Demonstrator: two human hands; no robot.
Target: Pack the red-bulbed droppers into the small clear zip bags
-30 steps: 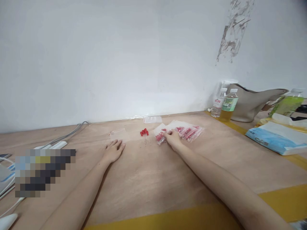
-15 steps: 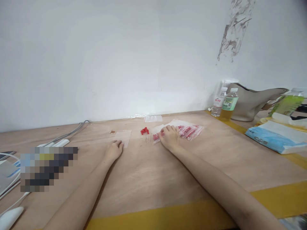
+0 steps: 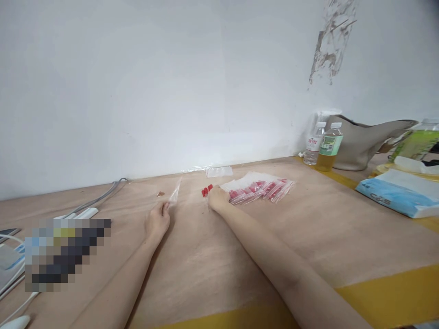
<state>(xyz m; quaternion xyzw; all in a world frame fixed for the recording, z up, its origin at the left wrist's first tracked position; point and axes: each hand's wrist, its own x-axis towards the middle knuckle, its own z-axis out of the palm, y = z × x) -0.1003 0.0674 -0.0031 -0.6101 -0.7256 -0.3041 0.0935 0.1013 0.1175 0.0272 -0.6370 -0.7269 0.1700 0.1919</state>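
Observation:
My left hand (image 3: 159, 219) is closed, thumb and fingers pinching a small clear plastic bag (image 3: 175, 192) that stands tilted up off the table. My right hand (image 3: 218, 197) is closed at a small bunch of red LEDs (image 3: 206, 190) with long thin wire legs. Its fingertips are partly hidden behind the hand. Right of that hand lies an overlapping row of small zip bags (image 3: 259, 187) with red parts inside. Behind it, near the wall, a flat clear zip bag (image 3: 219, 172) lies on the table.
At the right stand two bottles (image 3: 329, 148), a grey bag-like container (image 3: 360, 141) and a blue tissue pack (image 3: 394, 194). Grey cables (image 3: 99, 196) and a blurred-out object (image 3: 68, 251) lie at the left. Yellow tape (image 3: 394, 297) runs along the table's front edge.
My left hand has lifted the clear bag, which was lying flat. My right hand has moved left from the row of filled bags to the red LEDs.

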